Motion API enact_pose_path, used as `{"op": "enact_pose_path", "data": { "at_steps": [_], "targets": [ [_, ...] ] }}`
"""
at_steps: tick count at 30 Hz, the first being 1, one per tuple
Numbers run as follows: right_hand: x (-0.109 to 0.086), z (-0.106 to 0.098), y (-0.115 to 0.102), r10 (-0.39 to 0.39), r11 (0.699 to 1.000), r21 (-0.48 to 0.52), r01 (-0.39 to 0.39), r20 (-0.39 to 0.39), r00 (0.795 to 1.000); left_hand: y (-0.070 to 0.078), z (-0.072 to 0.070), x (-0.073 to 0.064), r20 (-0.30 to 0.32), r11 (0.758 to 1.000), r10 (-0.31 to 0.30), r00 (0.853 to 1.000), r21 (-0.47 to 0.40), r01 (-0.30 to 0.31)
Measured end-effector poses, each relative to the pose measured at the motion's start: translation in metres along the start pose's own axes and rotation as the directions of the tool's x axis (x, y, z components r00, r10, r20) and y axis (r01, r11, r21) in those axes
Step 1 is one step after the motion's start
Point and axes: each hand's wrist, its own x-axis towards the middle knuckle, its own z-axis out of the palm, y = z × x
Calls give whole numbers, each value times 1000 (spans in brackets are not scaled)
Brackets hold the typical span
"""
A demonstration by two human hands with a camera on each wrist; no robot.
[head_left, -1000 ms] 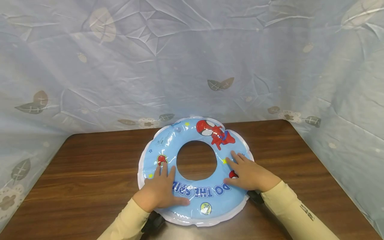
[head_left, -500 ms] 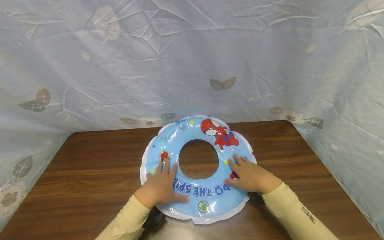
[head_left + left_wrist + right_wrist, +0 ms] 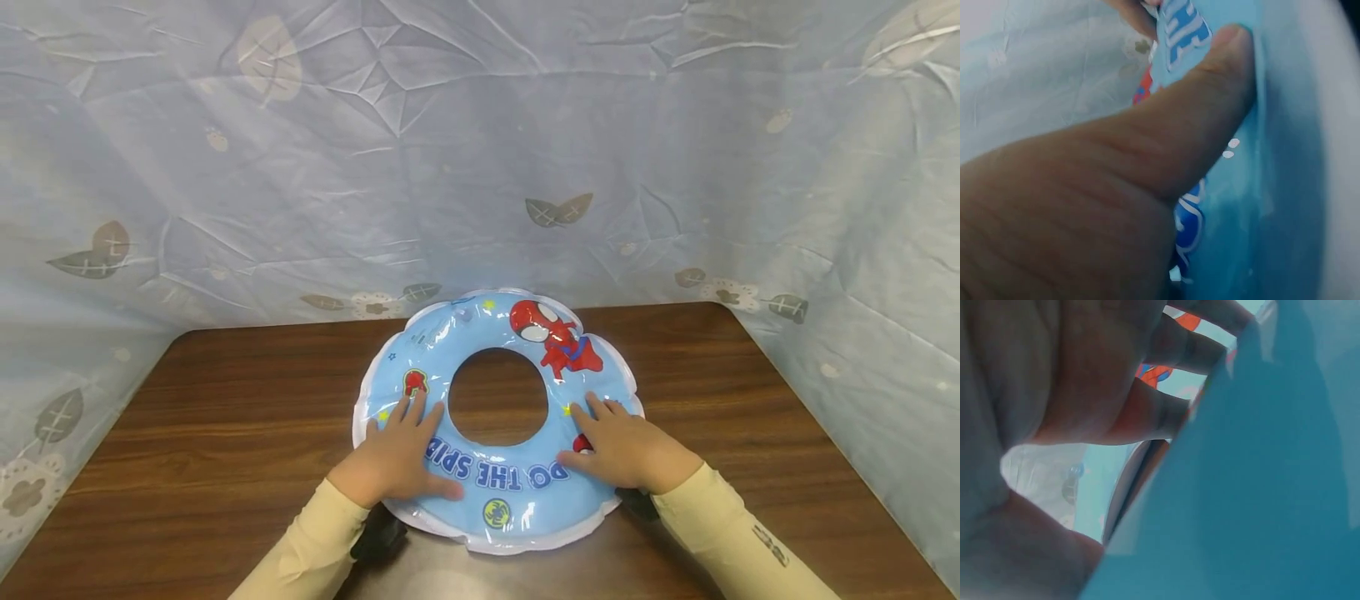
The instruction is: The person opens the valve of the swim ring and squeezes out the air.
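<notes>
A blue inflatable swim ring [image 3: 517, 512] with a white rim lies flat on the wooden table, its printed lettering upside down in the head view. A red cartoon figure shows at its far right. My left hand [image 3: 397, 454] rests with spread fingers on the ring's near left part; in the left wrist view its thumb [image 3: 1229, 56] touches the blue vinyl beside the letters. On the ring's right side lies my right hand [image 3: 626, 450], fingers spread. The right wrist view shows those fingertips [image 3: 1179, 415] against the ring's surface.
The brown wooden table [image 3: 247, 417] extends on both sides of the ring. Behind it and along the sides hangs a pale blue curtain [image 3: 450, 167] printed with leaves and flowers. The ring's far edge comes close to the curtain.
The swim ring has turned slightly clockwise under my hands, its cartoon figure shifting right and its round yellow emblem shifting left. Both hands stay spread on it.
</notes>
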Motion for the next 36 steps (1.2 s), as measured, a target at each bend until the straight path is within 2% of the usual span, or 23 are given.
{"op": "enact_pose_path", "data": {
  "at_steps": [8,11,20,26,31,34,36],
  "targets": [
    [-6,-3,-8,21,1000,2,-21,6,1000,-18,-4,9,8,998,58,998,-10,-58],
    [-8,-3,-9,19,1000,3,-19,13,1000,-22,-7,11,-15,998,56,998,13,-56],
    [-10,-9,-15,-9,1000,17,8,49,999,-32,-17,7,-104,999,-9,995,41,14],
    [-16,-13,-21,-19,999,36,16,84,996,-28,-19,2,-160,997,30,987,80,-18],
    [-20,-16,-23,-36,999,34,34,47,998,-25,-18,1,-209,995,19,978,98,1],
    [-22,-16,-24,-78,996,45,77,23,997,-26,-17,2,-242,994,-13,970,99,38],
    [-21,-15,-24,-116,992,39,116,-20,993,-28,-16,2,-263,993,-27,964,107,56]
  ]
}}
